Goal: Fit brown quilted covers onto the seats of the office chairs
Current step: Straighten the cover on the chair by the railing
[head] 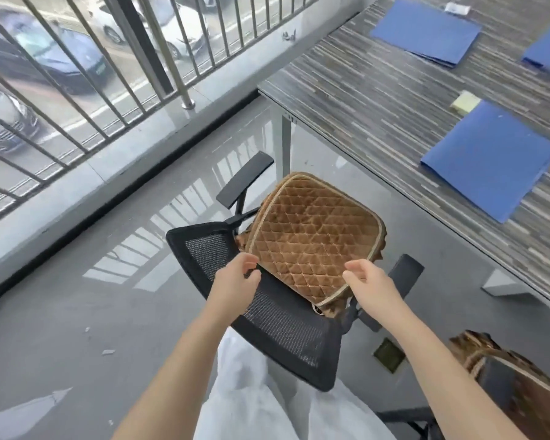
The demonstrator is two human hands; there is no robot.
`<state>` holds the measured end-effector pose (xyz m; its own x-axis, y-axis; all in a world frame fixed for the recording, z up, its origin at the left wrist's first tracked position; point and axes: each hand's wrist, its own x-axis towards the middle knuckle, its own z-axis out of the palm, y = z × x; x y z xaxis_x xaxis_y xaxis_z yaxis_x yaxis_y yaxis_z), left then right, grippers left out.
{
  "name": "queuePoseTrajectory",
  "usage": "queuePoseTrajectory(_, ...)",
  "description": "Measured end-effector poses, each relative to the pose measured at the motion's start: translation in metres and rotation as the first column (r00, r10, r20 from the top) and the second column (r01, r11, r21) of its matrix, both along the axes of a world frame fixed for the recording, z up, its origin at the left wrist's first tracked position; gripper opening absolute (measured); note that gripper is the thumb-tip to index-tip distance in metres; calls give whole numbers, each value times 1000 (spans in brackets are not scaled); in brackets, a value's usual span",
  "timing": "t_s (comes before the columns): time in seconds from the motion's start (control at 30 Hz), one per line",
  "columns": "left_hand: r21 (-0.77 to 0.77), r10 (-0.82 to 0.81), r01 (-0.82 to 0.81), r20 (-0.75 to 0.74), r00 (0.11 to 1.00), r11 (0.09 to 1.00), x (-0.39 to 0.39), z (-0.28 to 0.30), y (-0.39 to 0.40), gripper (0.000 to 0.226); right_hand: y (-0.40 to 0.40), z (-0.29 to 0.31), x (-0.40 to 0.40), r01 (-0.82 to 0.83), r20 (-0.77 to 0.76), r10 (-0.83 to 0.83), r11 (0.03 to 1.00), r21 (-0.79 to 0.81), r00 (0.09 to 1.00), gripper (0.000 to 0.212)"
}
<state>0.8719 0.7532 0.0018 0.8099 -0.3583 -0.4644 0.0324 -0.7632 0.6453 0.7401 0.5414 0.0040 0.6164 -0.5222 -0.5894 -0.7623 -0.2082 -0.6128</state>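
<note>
Hands: left [235, 281], right [367, 282], fingers apart | cover [311, 236] on chair [280, 325] | desk [378, 100], grey floor [61, 312]

Bare arms, pale clothing

Both forearms are bare from the bottom edge of the view up to the wrists, with no sleeve on either. The left hand [235, 281] and the right hand [370, 285] are bare too: no glove, ring, watch or band shows on them. Between the arms, low in the view, hangs the person's white garment [251, 401], a plain, light fabric without print or pattern that falls in soft folds and creases; a long fold runs down its middle, and whether it is trousers, a skirt or a long top cannot be told. No seams, pockets, buttons or markings can be made out on it.
</note>
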Motion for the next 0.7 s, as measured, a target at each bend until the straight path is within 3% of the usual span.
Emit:
queuePoseTrajectory(0.17,54,-178,186,-127,976,981,72,-36,-21,33,6,-23,28,197,-100,-197,980,-6,975,31)
queuePoseTrajectory(0.3,65,-148,170,-252,956,983,111,-62,-36,35,15,-42,35,370,-153,-357,927,66,922,31)
queuePoseTrajectory(0.47,159,-127,200,-382,915,967,154,-110,-60,45,23,-91,44,631,-262,-583,759,162,769,31)
queuePoseTrajectory(0.7,287,-86,229,-436,896,930,186,-190,-83,35,1,-171,50,760,-349,-681,624,182,643,30)
